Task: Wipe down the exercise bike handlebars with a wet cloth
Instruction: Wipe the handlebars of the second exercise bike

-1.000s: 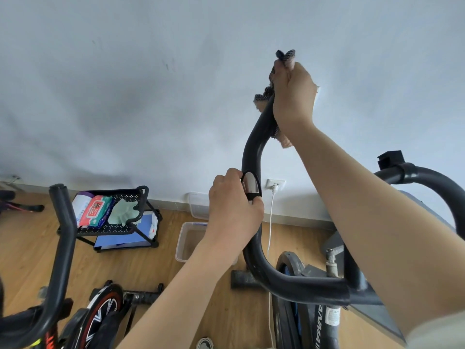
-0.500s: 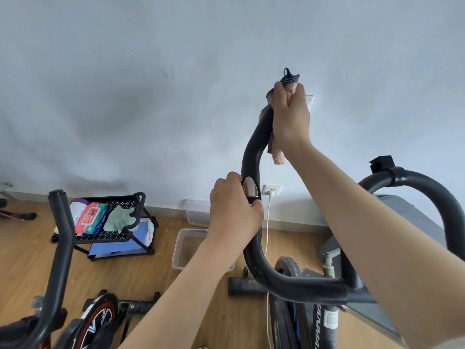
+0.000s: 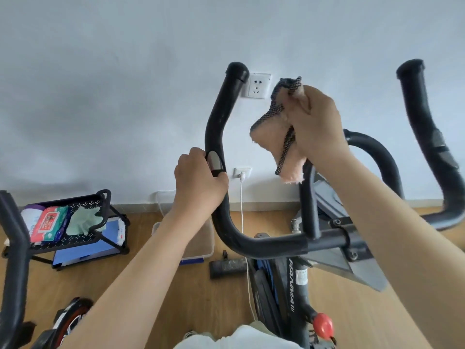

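The exercise bike's black left handlebar (image 3: 221, 114) curves upward in the middle of the view, its end cap near a wall socket. My left hand (image 3: 198, 182) grips it by the silver sensor plate. My right hand (image 3: 314, 127) holds a pink cloth (image 3: 273, 137) with a dark mesh edge in the air, to the right of that bar and apart from it. The right handlebar (image 3: 422, 117) rises at the far right. A crossbar (image 3: 276, 243) joins the two.
A black wire cart (image 3: 83, 238) with wipes and a green cloth stands at the left on the wooden floor. A clear plastic bin (image 3: 201, 255) sits by the wall. A white cable (image 3: 242, 210) hangs from a socket. Another bike's handlebar (image 3: 12, 248) fills the left edge.
My right hand has lifted the cloth off the top of the left handlebar and moved it right and down, away from the bar. The view has tilted, showing both handlebars.
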